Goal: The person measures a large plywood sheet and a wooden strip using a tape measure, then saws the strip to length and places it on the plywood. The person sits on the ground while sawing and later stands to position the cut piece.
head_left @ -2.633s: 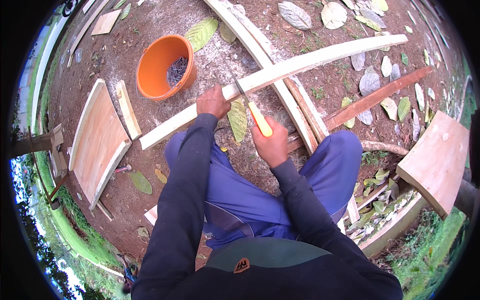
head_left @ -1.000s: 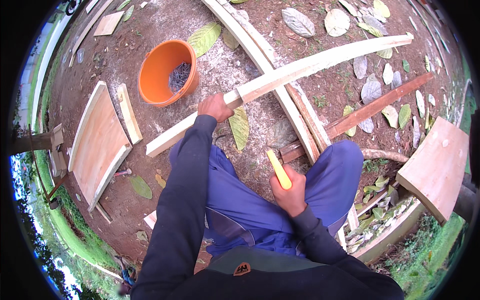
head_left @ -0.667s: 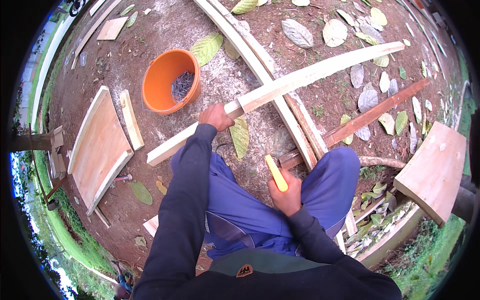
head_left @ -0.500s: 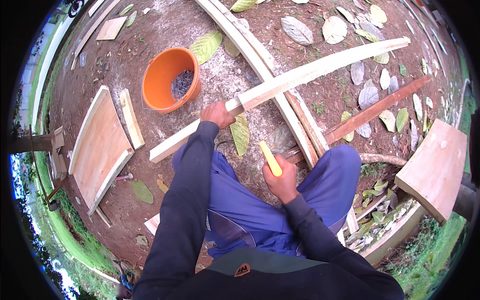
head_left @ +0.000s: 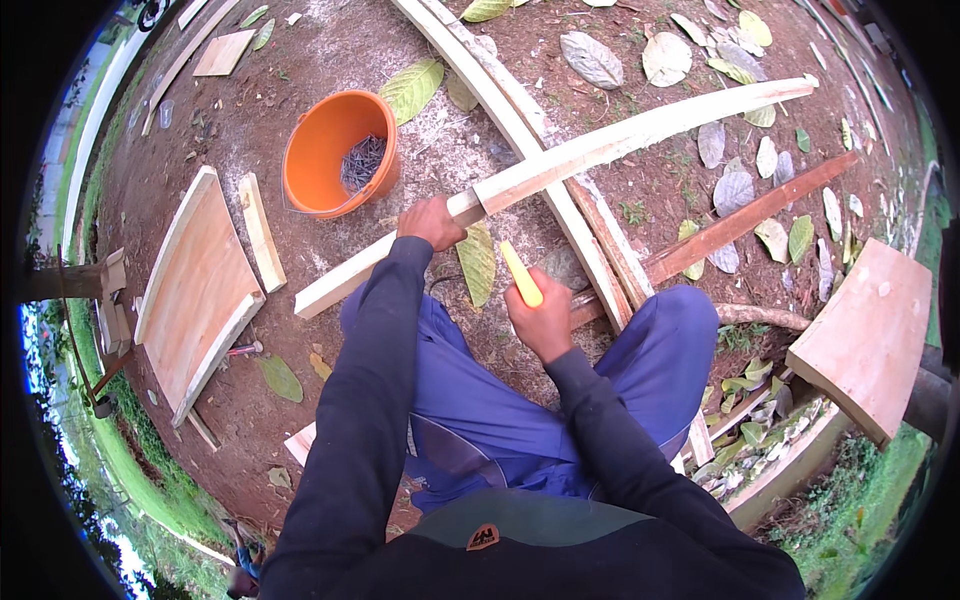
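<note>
A long pale wooden beam (head_left: 640, 138) lies slantwise in front of me, its far part resting across another timber (head_left: 505, 112). My left hand (head_left: 432, 224) is closed around its narrower near part, just beside a stepped edge in the wood. Closer to my body, my right hand (head_left: 541, 314) grips a yellow, tapered, handle-like piece (head_left: 518, 270) that points up and left toward the beam. Whether this piece is part of a longer tool cannot be seen, as the fist hides its lower end. It stays apart from the beam.
An orange bucket (head_left: 308, 165) holding several nails (head_left: 362, 165) stands beyond my left hand. A boarded wooden panel (head_left: 200, 300) lies at the left, a plank seat (head_left: 868, 330) at the right. Under the beam's far side runs a reddish-brown timber (head_left: 755, 213). Large leaves (head_left: 590, 60) litter the soil.
My right hand, with the yellow piece, has moved up and left, closer to the beam. My left hand keeps its hold and the beam has hardly moved.
</note>
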Demonstrator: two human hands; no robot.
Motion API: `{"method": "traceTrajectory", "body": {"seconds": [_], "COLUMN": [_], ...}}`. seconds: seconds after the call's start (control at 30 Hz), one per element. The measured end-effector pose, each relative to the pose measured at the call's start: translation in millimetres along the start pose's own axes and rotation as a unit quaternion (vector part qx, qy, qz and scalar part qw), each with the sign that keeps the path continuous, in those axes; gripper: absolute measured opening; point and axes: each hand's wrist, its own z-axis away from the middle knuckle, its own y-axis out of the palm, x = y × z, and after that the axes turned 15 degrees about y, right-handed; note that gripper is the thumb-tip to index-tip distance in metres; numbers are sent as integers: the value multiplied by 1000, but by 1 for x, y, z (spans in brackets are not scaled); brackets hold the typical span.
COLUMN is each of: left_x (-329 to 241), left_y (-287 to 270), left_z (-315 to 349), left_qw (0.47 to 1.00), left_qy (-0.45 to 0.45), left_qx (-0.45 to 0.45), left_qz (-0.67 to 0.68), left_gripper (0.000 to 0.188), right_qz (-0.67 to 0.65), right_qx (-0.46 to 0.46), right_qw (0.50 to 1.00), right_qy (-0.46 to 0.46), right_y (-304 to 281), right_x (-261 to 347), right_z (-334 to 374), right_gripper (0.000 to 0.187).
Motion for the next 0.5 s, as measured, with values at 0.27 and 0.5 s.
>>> {"method": "traceTrajectory", "body": {"seconds": [0.27,0.5], "left_x": [7,0], "left_y": [-2,4], "left_z": [0,-3], "left_qw": [1000,1000], "left_qy": [15,17], "left_qx": [-1,-2], "left_qz": [-6,4], "left_gripper": [54,54], "right_qz": [-5,-9], "right_qx": [12,-10], "right_qw": [1000,1000], "right_qy": [18,-5], "right_y": [-34,13], "right_x": [-11,3], "right_z": [49,-28], "right_gripper": [15,21]}}
